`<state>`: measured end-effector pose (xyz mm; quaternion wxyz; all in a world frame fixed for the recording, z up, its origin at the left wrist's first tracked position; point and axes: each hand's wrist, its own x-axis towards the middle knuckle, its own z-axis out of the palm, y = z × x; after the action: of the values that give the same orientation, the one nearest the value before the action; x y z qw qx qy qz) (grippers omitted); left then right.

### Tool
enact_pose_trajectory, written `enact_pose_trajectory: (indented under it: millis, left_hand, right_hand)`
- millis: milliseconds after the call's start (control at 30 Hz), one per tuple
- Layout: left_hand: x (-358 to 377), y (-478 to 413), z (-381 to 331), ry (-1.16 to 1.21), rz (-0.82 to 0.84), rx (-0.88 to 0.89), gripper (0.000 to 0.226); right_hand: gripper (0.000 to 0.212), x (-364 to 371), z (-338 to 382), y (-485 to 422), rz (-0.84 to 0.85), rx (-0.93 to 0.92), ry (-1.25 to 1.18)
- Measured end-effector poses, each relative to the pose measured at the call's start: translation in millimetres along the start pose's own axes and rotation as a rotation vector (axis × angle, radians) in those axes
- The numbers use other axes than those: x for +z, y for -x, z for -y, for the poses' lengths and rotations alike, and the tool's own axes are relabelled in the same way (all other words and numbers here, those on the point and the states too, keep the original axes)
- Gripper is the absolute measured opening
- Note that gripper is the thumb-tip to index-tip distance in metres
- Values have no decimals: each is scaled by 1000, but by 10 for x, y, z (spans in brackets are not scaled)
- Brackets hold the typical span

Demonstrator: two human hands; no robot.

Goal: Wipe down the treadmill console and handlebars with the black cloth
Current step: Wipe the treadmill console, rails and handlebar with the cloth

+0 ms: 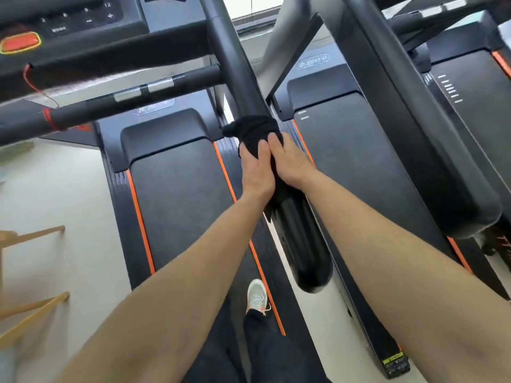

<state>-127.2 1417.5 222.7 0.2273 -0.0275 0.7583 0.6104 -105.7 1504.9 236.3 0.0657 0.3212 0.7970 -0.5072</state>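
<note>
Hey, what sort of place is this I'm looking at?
Probably a gym or fitness room: a treadmill belt below, a second treadmill right beside it, and a console with numbered buttons.

Pale floor (55,194), light wooden frame (41,234) at left edge, second treadmill (359,161) alongside at right

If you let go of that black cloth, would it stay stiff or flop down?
Probably flop: the black cloth is bunched and wrapped round the handlebar, so it looks soft. It likely squashes easily too, since the left hand and right hand squeeze it.
</note>
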Motion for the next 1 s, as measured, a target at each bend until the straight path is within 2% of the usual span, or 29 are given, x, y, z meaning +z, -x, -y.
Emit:
enact_pose_trajectory:
  millis: [100, 267, 367, 467, 600, 733, 800, 867, 1000]
  left_hand:
    - [28, -45, -49, -18, -19, -27, 61]
    - [63, 898, 279, -41, -34, 81, 46]
    - [109, 1593, 603, -73, 10, 58, 55]
    - [125, 2031, 840, -135, 72, 57, 68]
    - [89, 1988, 904, -180, 97, 57, 75]
    - [122, 1783, 766, -128, 57, 58, 72]
    - [109, 1791, 759, -152, 69, 56, 73]
    - [66, 1804, 771, -210, 122, 87, 77]
    - [-134, 1803, 789, -346, 270, 167, 77]
  right_hand:
    - [57, 20, 7, -35, -3, -3, -33]
    - [47, -40, -389, 947, 19, 19, -12]
    - [41, -58, -775, 1639, 0, 28, -89]
    - [49, 108, -1160, 2059, -76, 4, -197]
    - [51, 169, -1323, 1825, -86, 1, -354]
    - [45, 2, -1177, 1422, 112, -9, -665]
    - [43, 18, -1195, 1443, 126, 22, -766]
    - [43, 107, -1259, 1555, 27, 50, -796]
    - [45, 411, -1330, 1771, -362, 59, -673]
